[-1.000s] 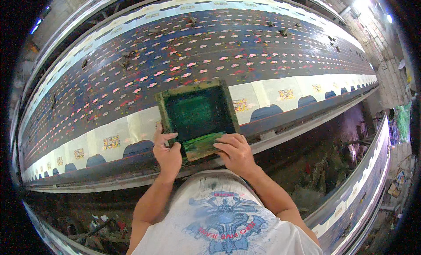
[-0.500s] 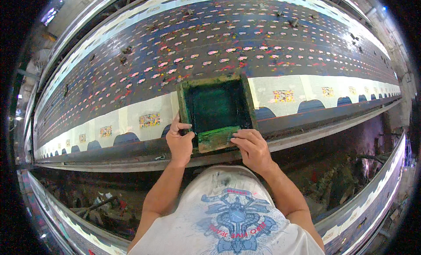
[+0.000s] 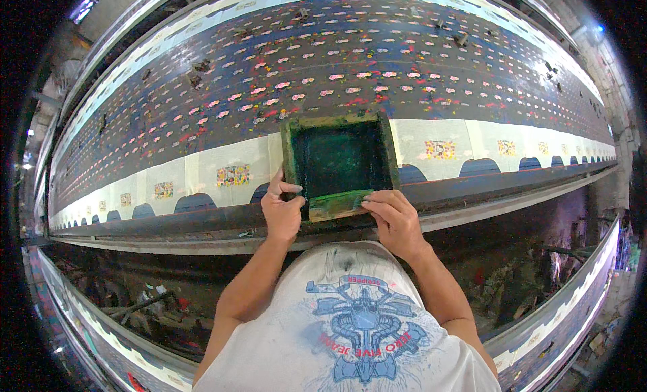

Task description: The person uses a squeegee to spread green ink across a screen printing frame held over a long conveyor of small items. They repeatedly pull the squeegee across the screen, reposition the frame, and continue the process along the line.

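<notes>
A square wooden frame with a dark green inked inside lies on the near edge of a long printing table, over a pale strip of fabric bearing small multicoloured prints and dark curved shapes. Its near side has a lighter green-stained wooden bar. My left hand grips the frame's lower-left corner, fingers curled along its side. My right hand pinches the right end of the near bar, thumb underneath. The underside of the frame is hidden.
The dark table surface carries rows of small pink shapes, stains and small dark blocks. A rail runs along the near edge. Behind my body are a dark gap with debris and another long printing table.
The frame and both hands have shifted leftward along the fabric, uncovering the print at the right. The camera view has turned, so the table's near edge looks more level.
</notes>
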